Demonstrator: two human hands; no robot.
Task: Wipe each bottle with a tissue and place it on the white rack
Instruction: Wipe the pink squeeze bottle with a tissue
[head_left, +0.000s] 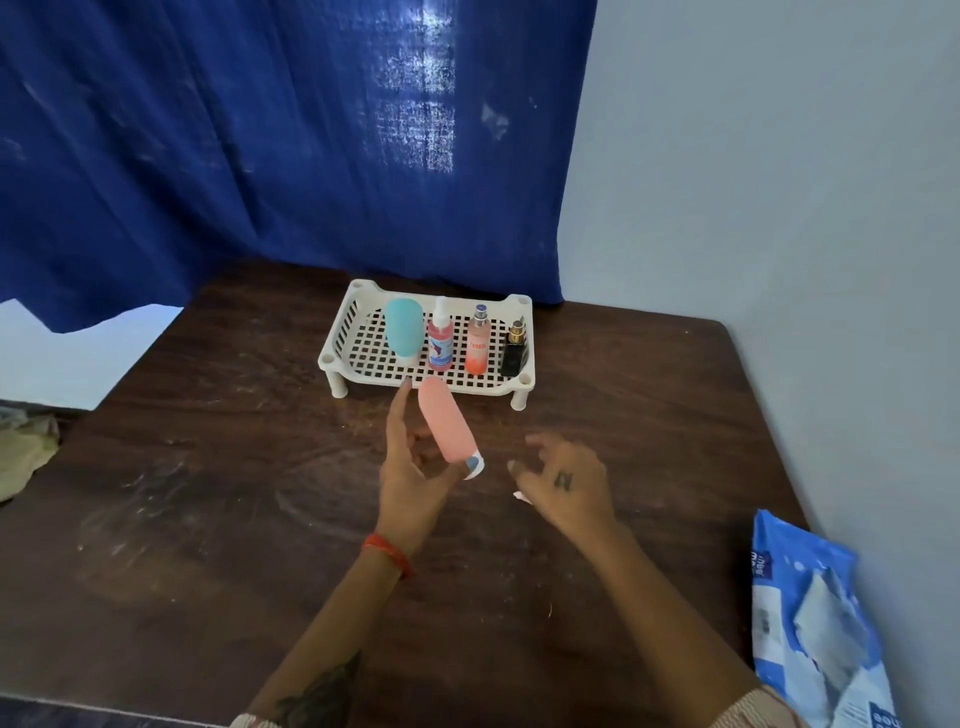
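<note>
Tube (444, 426), pink, sits tilted in our left hand (410, 467), cap end low by the thumb, rounded end pointing at the rack (358, 304), just short of its front edge and clear of the table (208, 467). We judge the hold loose: the tube lies against thumb and palm with the long fingers nearly straight. Our right hand (569, 480) hovers just beside, fingers spread and slightly curled; a scrap of white, likely tissue (519, 496), shows under it, but we cannot tell whether it is pinched. We judge the tube light, soft-walled and somewhat slick; it is best taken round the middle, and gently. Four bottles already stand on the rack, leaving little free space in front. The table is dark, scuffed wood. A blue curtain (260, 156) hangs behind, a pale wall (779, 208) stands right, and a tissue pack (815, 623) lies at the near right corner.
</note>
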